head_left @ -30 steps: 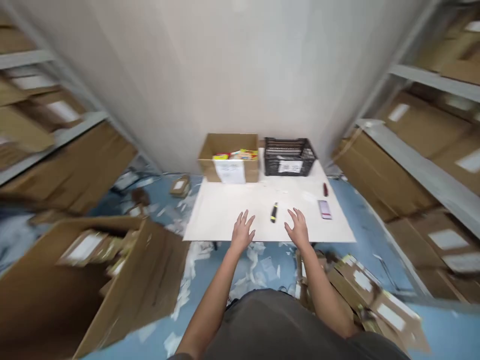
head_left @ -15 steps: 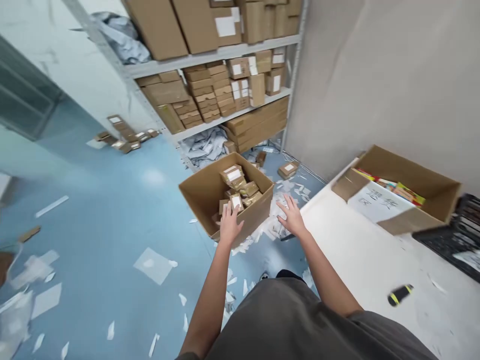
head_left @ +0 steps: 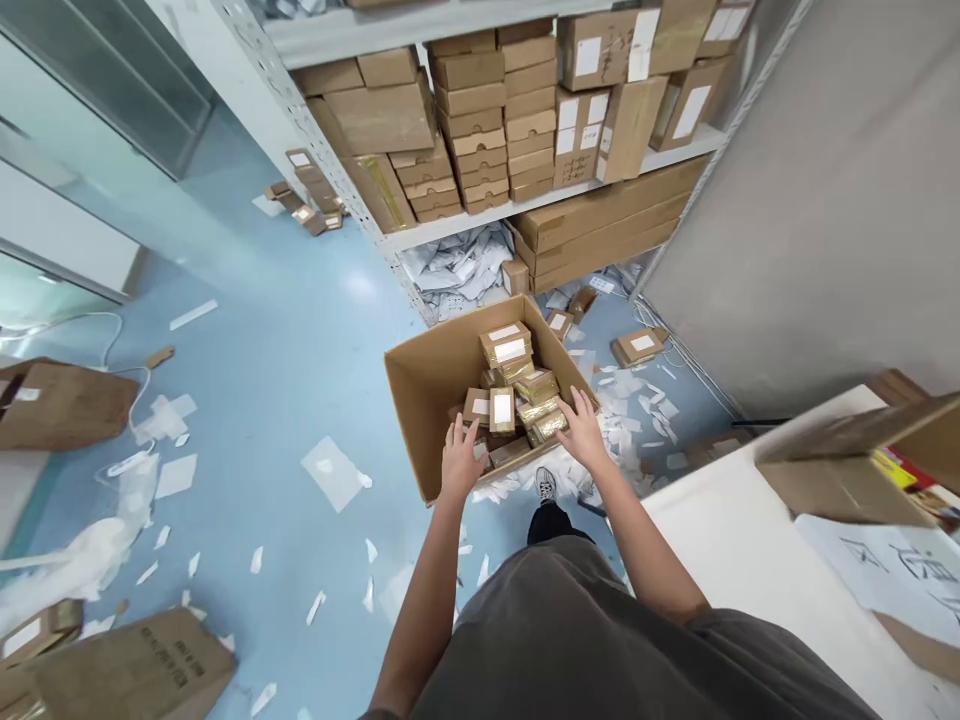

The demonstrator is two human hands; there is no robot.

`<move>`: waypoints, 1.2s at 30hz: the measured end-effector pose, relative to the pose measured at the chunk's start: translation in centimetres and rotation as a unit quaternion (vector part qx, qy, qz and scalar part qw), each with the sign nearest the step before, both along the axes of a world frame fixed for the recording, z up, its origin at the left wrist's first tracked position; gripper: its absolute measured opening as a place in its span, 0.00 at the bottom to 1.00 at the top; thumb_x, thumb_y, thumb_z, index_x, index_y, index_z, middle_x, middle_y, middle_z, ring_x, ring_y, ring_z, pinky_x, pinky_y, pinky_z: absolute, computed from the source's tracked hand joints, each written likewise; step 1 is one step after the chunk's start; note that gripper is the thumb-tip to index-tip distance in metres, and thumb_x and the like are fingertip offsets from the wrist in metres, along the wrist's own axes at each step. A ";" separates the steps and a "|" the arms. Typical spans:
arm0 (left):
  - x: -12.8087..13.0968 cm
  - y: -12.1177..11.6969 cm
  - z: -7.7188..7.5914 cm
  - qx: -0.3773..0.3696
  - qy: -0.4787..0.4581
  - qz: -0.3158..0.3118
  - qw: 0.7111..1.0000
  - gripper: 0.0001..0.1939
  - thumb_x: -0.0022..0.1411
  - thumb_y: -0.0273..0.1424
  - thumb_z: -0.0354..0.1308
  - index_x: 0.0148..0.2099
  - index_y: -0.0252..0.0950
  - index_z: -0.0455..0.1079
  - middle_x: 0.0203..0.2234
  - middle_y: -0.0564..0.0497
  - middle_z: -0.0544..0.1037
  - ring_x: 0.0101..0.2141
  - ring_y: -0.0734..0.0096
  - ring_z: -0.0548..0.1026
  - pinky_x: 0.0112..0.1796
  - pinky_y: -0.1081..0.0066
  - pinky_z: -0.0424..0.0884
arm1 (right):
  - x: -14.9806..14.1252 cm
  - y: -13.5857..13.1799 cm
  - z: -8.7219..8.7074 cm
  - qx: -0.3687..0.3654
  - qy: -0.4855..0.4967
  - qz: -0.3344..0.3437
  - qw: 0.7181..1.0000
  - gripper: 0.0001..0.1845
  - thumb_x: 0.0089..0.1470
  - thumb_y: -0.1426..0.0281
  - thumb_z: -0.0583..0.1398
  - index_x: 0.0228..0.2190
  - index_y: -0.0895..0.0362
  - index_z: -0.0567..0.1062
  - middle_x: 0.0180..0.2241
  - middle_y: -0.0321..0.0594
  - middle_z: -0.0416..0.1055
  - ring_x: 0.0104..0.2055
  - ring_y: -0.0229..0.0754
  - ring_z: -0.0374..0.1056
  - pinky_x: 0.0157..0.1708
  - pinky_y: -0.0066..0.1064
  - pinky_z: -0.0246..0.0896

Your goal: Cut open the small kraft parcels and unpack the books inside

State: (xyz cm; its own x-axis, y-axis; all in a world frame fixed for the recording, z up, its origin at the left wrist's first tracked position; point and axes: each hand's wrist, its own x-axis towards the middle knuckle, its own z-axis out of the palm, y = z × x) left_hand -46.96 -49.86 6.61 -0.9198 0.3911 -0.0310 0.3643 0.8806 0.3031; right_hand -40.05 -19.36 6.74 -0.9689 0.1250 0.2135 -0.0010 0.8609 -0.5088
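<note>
A large open cardboard box (head_left: 409, 400) stands on the floor in front of me. Inside lie several small brown parcels (head_left: 536, 385), some wrapped in shiny tape and some bearing white labels. At the box's near side, my left hand (head_left: 461, 462) is open with its fingers apart, close to a labelled parcel (head_left: 502, 408). My right hand (head_left: 583, 432) is also open, its fingers reaching over the near right edge beside a taped parcel (head_left: 549, 427). Whether either hand touches the box or a parcel is unclear.
A metal shelf (head_left: 442, 232) loaded with brown boxes rises behind. Paper scraps (head_left: 622, 440) litter the blue floor. A white table (head_left: 712, 520) on the right holds an open carton (head_left: 832, 490). More cartons (head_left: 127, 670) lie at lower left.
My view has swung right and closer to the large box. My right hand has moved from beside the box to over its edge. My left hand stays at the near side.
</note>
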 end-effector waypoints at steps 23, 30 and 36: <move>-10.2 1.7 -20.3 0.017 -0.248 0.182 0.951 0.57 0.56 0.39 0.70 0.77 0.40 0.38 0.74 0.37 0.47 0.69 0.40 0.56 0.62 0.51 0.64 | -19.9 -4.4 -18.5 0.009 -0.240 0.133 0.962 0.47 0.51 0.74 0.64 0.70 0.52 0.57 0.75 0.43 0.33 0.76 0.60 0.33 0.70 0.56 0.45; -13.4 8.5 -35.9 0.061 -0.403 0.286 0.868 0.68 0.49 0.42 0.74 0.77 0.35 0.31 0.74 0.31 0.43 0.71 0.41 0.52 0.65 0.54 0.57 | -25.6 -6.8 -33.3 0.106 -0.406 0.214 0.882 0.57 0.48 0.76 0.68 0.72 0.48 0.49 0.76 0.46 0.27 0.75 0.65 0.33 0.67 0.54 0.49; -14.5 13.3 -45.4 0.063 -0.410 0.366 0.833 0.73 0.42 0.42 0.75 0.76 0.32 0.30 0.74 0.30 0.39 0.72 0.35 0.42 0.66 0.48 0.53 | -29.7 -6.2 -43.5 0.174 -0.400 0.342 0.832 0.68 0.41 0.78 0.72 0.73 0.48 0.43 0.75 0.50 0.22 0.75 0.69 0.24 0.68 0.62 0.38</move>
State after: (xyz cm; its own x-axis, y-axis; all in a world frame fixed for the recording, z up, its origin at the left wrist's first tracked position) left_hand -61.44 -36.54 -38.78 -0.6028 -0.2173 -0.7677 -0.6316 0.7178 0.2928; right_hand -69.78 -25.52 -36.80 -0.6375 -0.4487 -0.6263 -0.3326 0.8936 -0.3016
